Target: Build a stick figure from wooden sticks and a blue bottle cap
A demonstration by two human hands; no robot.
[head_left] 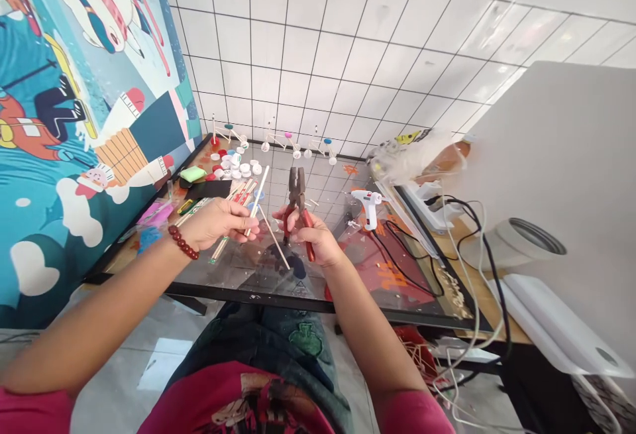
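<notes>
My left hand [228,219], with a red bead bracelet [183,242] at the wrist, pinches a thin pale wooden stick [260,193] that points up and away. In my right hand [318,240] are pliers [297,189] with red handles, their dark jaws pointing away from me and apart from the stick. Another thin wooden stick [275,238] lies slanted on the table between the hands. Beneath and beside my left hand are several chopsticks in printed paper wrappers [218,250]. A blue bottle cap [259,194] shows just behind the held stick.
White and red bottle caps [244,169] are piled at the back left. Several small stick-and-cap models [297,153] stand along the back edge. A white glue gun [368,207] with a black cord is at the right. Cables [477,248] hang over the right edge.
</notes>
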